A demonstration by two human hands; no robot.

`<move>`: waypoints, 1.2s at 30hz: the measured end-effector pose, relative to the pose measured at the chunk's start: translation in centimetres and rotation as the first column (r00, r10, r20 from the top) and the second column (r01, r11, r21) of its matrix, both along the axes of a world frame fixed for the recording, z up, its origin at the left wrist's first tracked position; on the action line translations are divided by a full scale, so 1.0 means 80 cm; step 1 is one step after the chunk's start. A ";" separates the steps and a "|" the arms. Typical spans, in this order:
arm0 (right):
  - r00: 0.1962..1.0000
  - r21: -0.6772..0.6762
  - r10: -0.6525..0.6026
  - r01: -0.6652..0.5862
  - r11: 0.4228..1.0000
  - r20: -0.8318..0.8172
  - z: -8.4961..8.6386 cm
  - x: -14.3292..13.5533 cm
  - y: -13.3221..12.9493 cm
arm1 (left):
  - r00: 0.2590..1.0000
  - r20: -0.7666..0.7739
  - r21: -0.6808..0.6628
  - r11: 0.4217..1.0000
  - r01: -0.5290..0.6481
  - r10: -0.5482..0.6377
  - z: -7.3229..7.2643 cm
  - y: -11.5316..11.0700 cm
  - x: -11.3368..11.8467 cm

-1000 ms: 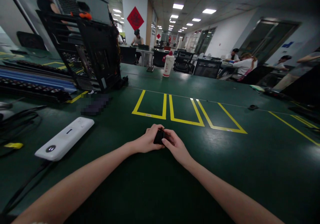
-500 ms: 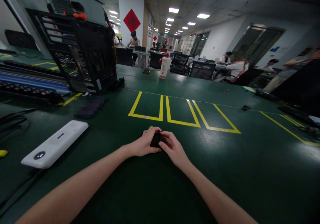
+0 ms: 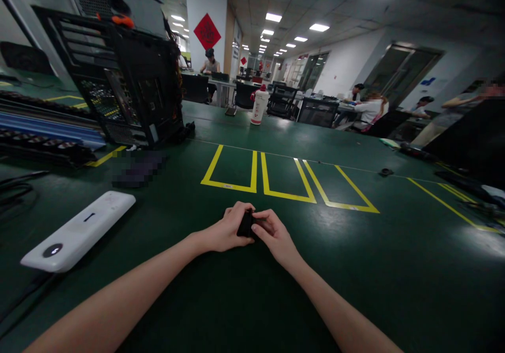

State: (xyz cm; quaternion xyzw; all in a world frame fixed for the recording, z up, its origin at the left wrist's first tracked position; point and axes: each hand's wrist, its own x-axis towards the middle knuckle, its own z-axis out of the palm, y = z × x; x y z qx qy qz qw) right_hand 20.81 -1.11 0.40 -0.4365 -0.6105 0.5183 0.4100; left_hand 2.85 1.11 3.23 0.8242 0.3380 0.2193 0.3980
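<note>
A small black box-like object (image 3: 245,223) sits between my two hands above the green table (image 3: 252,295); its exact kind is not clear. My left hand (image 3: 229,229) is wrapped round it from the left, with the thumb along its near side. At its right edge, my right hand (image 3: 272,232) pinches with thumb and fingertips. Part of the object is hidden behind the fingers. Beyond the hands, yellow tape outlines (image 3: 290,198) mark the table top.
On the left lies a white power-bank-like device (image 3: 81,232) with a cable. An open black computer case (image 3: 138,84) stands behind it. A white cup (image 3: 259,107) is at the back, and a small black round part (image 3: 385,172) lies to the right. People sit in the background.
The view has shifted slightly, so the items on the left appear a little further left. Both hands keep their hold on the black object, with hardly any visible movement.
</note>
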 end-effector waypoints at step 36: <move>0.999 -0.067 -0.021 0.018 0.998 -0.043 0.005 0.006 0.000 | 0.999 -0.013 0.014 0.999 -0.031 0.031 -0.013 0.005 0.004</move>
